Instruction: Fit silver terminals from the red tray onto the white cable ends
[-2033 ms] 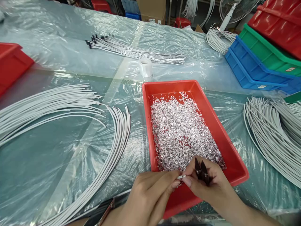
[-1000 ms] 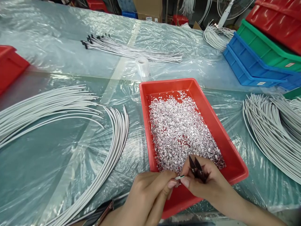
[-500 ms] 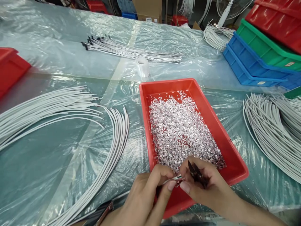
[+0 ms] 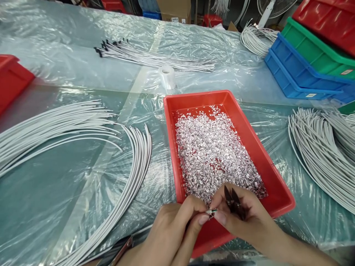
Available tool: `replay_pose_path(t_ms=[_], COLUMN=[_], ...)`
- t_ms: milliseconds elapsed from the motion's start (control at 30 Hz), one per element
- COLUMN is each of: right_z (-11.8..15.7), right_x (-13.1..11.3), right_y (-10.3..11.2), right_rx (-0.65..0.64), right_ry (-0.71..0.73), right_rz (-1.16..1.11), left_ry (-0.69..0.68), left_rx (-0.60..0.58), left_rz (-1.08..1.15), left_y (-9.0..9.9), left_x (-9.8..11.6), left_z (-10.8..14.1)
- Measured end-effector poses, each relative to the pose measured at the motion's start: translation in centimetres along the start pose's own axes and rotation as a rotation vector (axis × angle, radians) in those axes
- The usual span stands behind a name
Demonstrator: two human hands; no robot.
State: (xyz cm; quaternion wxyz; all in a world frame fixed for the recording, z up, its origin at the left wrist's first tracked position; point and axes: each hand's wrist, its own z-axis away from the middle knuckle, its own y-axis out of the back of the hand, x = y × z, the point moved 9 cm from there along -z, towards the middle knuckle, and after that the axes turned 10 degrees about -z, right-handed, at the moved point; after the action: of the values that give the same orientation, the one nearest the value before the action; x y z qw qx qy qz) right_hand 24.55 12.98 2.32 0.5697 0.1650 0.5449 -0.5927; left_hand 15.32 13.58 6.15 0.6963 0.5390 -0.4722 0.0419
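Observation:
A white cable [image 4: 208,212] ends in thin coloured wires, and my left hand [image 4: 177,225] pinches it just behind that end. The thumb and forefinger of my right hand [image 4: 244,214] close on the wire tips, while dark pointed snips [image 4: 233,201] rest in the same palm with their blades upward. Both hands are over the near end of a red tray [image 4: 248,129], which holds a layer of silvery foil scraps [image 4: 210,151].
Loose white cables [image 4: 135,162] lie at the left, a thick cable bundle [image 4: 321,147] at the right. Behind the tray stand a clear tape roll [image 4: 167,77] and black-tipped cables [image 4: 155,59]. Stacked blue crates [image 4: 299,77] and a green crate [image 4: 318,55] fill the back right.
The fingertips of my right hand have come closer to my left hand and closed on the wire tips. The snips have tilted slightly in my right palm.

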Motion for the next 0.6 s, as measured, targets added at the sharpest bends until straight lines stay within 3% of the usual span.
replay_pose_path(t_ms=[300,600], right_z=[-0.27,-0.2], right_x=[-0.29,0.19], right_y=[-0.1,0.33], right_rx=[0.01,0.045], right_ry=[0.006,-0.003], right_rz=[-0.008,0.009], left_ry=[-0.06,0.038], left_rx=[-0.053,-0.059], left_rz=[0.06,0.116], left_y=[-0.59,-0.28], left_x=[-0.29,-0.57], left_z=[-0.14,-0.36])
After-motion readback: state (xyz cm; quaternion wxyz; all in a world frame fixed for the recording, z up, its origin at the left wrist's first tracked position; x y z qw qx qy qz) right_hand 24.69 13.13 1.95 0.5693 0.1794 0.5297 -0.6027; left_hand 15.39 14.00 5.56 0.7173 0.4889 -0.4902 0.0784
